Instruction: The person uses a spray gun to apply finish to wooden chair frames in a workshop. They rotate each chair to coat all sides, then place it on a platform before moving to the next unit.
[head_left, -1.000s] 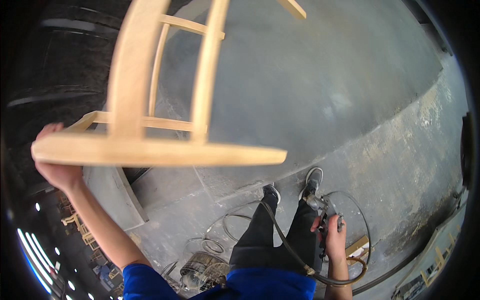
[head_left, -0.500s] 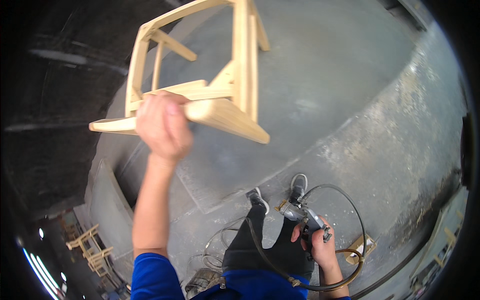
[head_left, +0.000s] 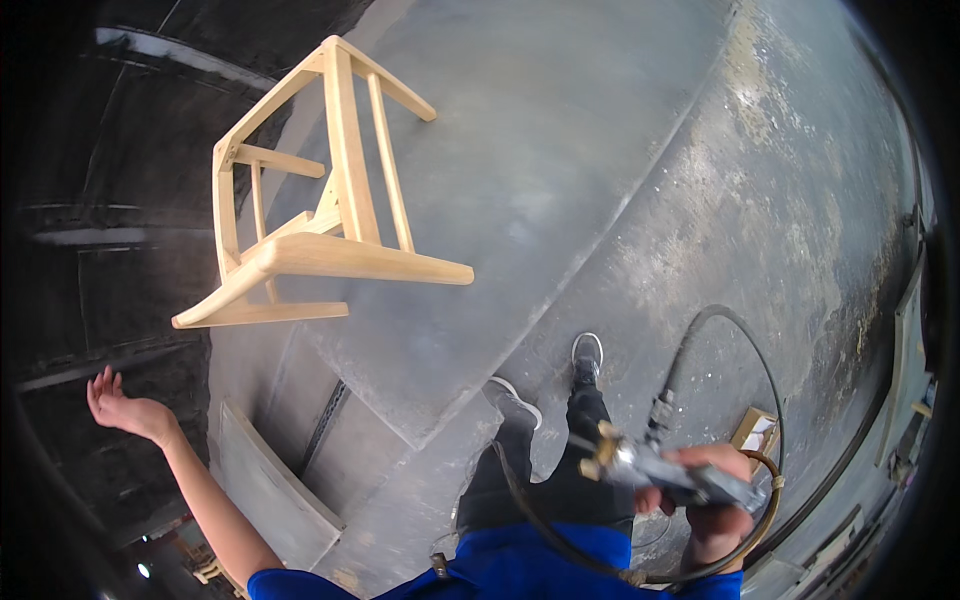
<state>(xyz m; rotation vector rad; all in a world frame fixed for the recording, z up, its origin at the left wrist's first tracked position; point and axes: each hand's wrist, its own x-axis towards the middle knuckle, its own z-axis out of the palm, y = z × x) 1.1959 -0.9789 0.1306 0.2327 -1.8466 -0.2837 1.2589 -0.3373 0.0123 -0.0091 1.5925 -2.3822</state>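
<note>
A bare pale-wood chair frame [head_left: 345, 150] stands at the upper left on a grey surface, its curved top rail toward me. My left hand [head_left: 128, 408] is off to the left, apart from the chair, with fingers loosely spread and nothing in them. At the lower right my right hand [head_left: 718, 480] grips a silver spray gun [head_left: 660, 470] with a brass-coloured nozzle pointing left. Motion blurs the gun and the fingers around it. A dark hose [head_left: 765, 365] loops from the gun.
A dark wall [head_left: 90, 260] runs along the left. Below the chair lies a grey panel [head_left: 265, 490]. A small open carton [head_left: 757, 432] sits on the worn concrete floor [head_left: 700, 230] at right, near the hoses. My shoes [head_left: 587, 352] are by the grey surface's edge.
My left hand has let go of the chair's top rail and swung out to the left. The chair appears turned and farther left. The spray gun has moved right and toward me.
</note>
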